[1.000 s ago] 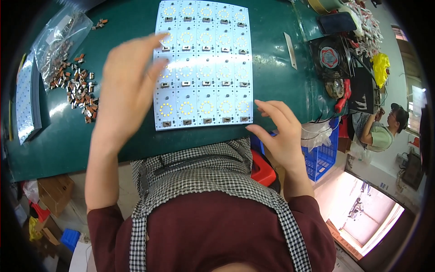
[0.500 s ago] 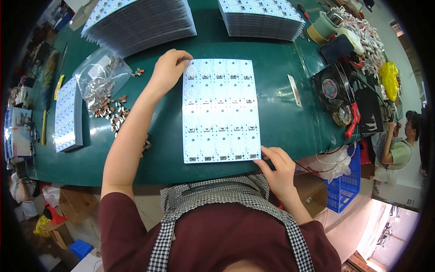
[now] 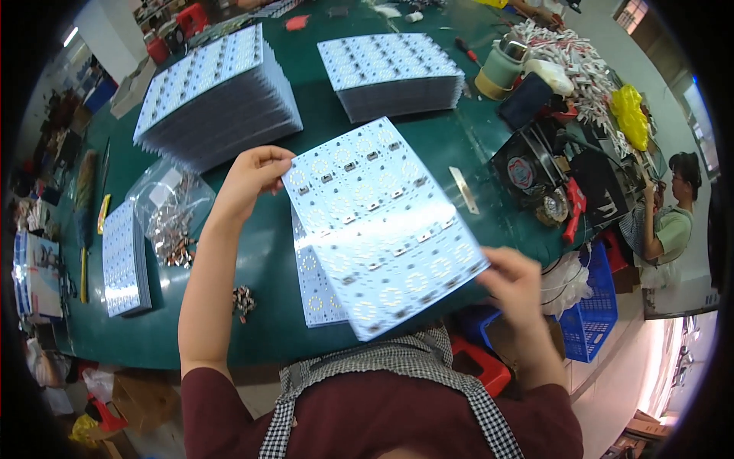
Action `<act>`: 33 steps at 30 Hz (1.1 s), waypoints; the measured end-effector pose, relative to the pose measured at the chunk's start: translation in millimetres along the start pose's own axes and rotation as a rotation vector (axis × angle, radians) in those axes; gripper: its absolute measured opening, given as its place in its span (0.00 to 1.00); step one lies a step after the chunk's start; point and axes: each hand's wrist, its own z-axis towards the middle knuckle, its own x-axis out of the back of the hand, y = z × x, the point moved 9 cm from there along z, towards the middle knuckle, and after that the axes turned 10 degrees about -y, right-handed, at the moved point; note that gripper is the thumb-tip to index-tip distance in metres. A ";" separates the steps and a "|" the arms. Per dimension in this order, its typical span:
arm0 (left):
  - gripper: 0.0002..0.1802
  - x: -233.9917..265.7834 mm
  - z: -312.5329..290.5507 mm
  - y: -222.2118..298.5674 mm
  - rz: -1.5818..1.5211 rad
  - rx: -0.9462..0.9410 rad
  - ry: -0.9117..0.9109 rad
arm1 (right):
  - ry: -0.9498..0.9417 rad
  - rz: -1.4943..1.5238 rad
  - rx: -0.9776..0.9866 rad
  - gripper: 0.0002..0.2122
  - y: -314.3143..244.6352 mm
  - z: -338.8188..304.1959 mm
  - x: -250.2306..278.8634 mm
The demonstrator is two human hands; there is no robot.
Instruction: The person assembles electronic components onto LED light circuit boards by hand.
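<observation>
Between both hands I hold a white circuit board panel [image 3: 382,229], tilted and raised off the table. Rows of small dark components and rings of pale dots cover its face. My left hand [image 3: 256,180] pinches its far left corner between thumb and fingers. My right hand [image 3: 514,284], a little blurred, grips the near right corner. Partly hidden beneath it, a second circuit board panel [image 3: 315,287] lies on the green table [image 3: 264,268]. Beside my left forearm is a small cluster of loose metal parts [image 3: 243,302].
Two tall stacks of panels [image 3: 222,126] [image 3: 401,96] stand at the back. A low stack [image 3: 126,260] and a clear bag of small parts [image 3: 172,199] are at left. At right lie a metal strip [image 3: 463,190], a black fan [image 3: 527,168] and a phone [image 3: 525,101]. A co-worker [image 3: 673,214] is at far right.
The panel that lay flat on the table is lifted and turned clockwise, uncovering another panel below. My right hand has moved right with its corner. The whole view has shifted.
</observation>
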 end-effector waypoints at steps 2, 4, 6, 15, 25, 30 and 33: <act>0.10 -12.6 -5.9 21.6 -0.079 0.003 -0.044 | -0.006 0.191 -0.138 0.17 0.3 21.6 40.8; 0.14 -19.0 -6.0 34.0 -0.197 0.015 -0.086 | -0.085 0.227 -0.108 0.17 -12.7 56.6 72.3; 0.15 -22.0 3.5 45.2 -0.254 -0.039 -0.119 | -0.119 0.218 -0.128 0.20 -18.2 100.6 100.9; 0.18 -16.4 82.9 80.2 -0.385 -0.228 0.193 | 0.045 0.248 -0.004 0.22 -46.6 338.4 149.1; 0.28 -5.6 122.9 76.5 -0.163 -0.250 0.367 | 0.129 0.270 0.076 0.35 -24.8 429.7 106.3; 0.29 -11.1 128.1 75.9 0.020 -0.262 0.368 | 0.166 0.229 0.047 0.34 -13.4 435.1 108.3; 0.28 -7.2 132.5 72.0 0.069 -0.276 0.352 | 0.134 0.199 0.019 0.36 -10.7 435.1 100.8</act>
